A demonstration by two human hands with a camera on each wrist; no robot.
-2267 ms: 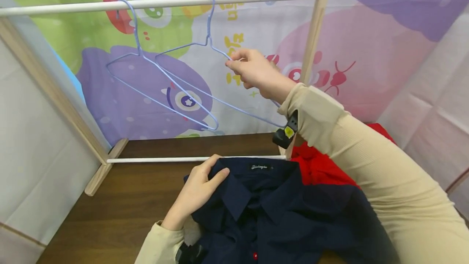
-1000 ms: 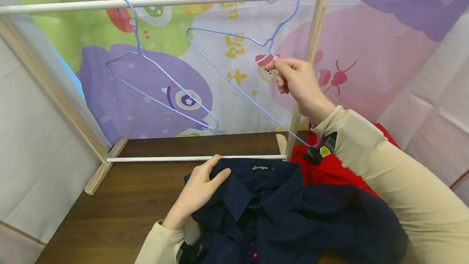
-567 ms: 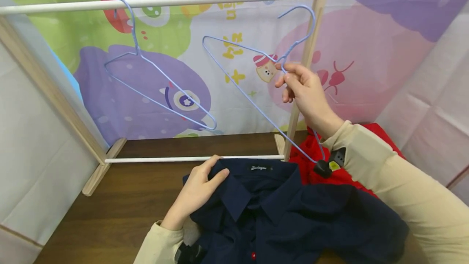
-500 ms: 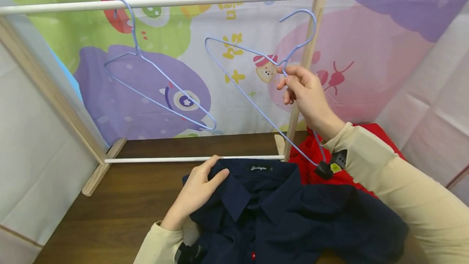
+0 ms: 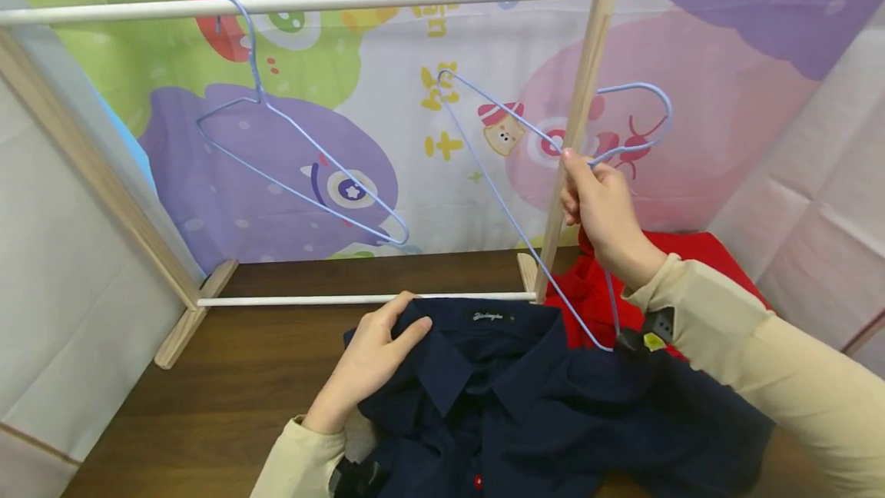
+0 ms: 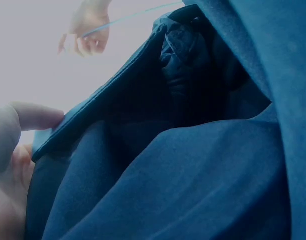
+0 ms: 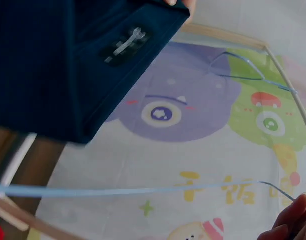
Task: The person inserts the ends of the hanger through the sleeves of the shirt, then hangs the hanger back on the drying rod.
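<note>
A navy collared shirt [image 5: 539, 421] lies at the front of the table, its collar toward the rack. My left hand [image 5: 373, 352] grips the collar's left side, thumb inside the neck opening; the left wrist view has the thumb [image 6: 37, 116] over the fabric edge. Above the shirt's right side, my right hand [image 5: 608, 210] pinches a light-blue wire hanger [image 5: 668, 110] just below its hook. That hanger is tilted, hook pointing right, its lower end near the shirt's right shoulder. Part of its wire [image 7: 117, 191] crosses the right wrist view.
A rack with a white top rail [image 5: 380, 0] and wooden posts stands behind the shirt. Another blue hanger [image 5: 254, 68] hangs on its left part. Red cloth [image 5: 698, 267] lies at the right behind the shirt. A cartoon curtain [image 5: 463, 37] backs the brown table [image 5: 263, 390].
My right hand has slid the hanger right along the rail, lifted it off, and brought it down and right toward the shirt, tilting it. The left hand stays on the collar.
</note>
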